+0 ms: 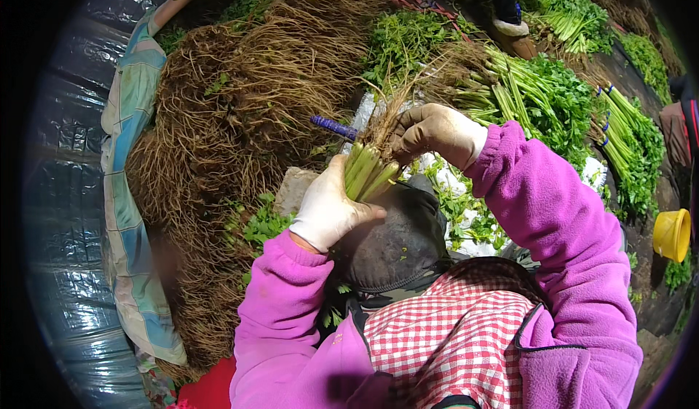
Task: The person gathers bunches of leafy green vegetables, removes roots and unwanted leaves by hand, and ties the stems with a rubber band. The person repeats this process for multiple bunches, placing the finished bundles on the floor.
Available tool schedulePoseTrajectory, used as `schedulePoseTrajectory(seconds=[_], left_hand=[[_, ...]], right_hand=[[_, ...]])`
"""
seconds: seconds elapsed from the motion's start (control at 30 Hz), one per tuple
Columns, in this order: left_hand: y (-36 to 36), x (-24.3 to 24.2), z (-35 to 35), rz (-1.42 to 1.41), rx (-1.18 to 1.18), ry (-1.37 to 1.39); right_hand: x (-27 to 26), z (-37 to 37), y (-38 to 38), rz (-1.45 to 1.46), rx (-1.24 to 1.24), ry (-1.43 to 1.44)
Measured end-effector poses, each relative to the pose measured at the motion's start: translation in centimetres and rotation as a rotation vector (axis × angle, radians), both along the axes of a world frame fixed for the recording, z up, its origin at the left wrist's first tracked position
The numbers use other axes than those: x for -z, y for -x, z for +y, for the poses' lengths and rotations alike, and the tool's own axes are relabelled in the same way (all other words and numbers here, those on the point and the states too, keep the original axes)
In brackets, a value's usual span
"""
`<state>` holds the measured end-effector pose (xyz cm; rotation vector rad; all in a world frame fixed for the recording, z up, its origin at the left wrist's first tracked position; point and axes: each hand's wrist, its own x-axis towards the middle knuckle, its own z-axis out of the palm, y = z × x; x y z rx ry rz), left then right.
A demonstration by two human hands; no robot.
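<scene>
My left hand [326, 204], in a pale work glove, grips a small bunch of green celery stalks [361, 171] just below the roots. The bunch's tangled brown roots [385, 117] point up and away from me. My right hand [434, 133], in a soiled glove, has its curled fingers at the base of these roots. A purple-blue wrapped rod [334, 127] sticks out to the left behind the bunch; its other end is hidden. The leafy part of the bunch is hidden below my left hand.
A big heap of rooted celery [240, 81] lies to the left, beside a checked cloth [128, 190] and plastic sheeting [71, 201]. Tied celery bundles [614, 125] and a yellow bucket [670, 235] are at right. Another person's boot [516, 37] stands at the top.
</scene>
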<state>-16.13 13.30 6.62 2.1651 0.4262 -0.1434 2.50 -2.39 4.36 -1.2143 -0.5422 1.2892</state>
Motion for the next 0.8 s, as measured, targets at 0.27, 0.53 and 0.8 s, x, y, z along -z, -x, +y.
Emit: schedulePoseTrajectory(seconds=[0.27,0.53,0.8], left_hand=[[0.2,0.9,0.2,0.014,0.003,-0.118],[0.0,0.3,-0.5,0.105,-0.043,-0.144],[-0.7,-0.8,-1.8,0.171,0.008,-0.377]], right_hand=[[1.0,-1.0,1.7,-0.053,0.150,-0.059],[2.4,-1.7,2.3,-0.077,0.748,-0.241],[1.1,0.9,6.3,0.230,0.574,-0.195]])
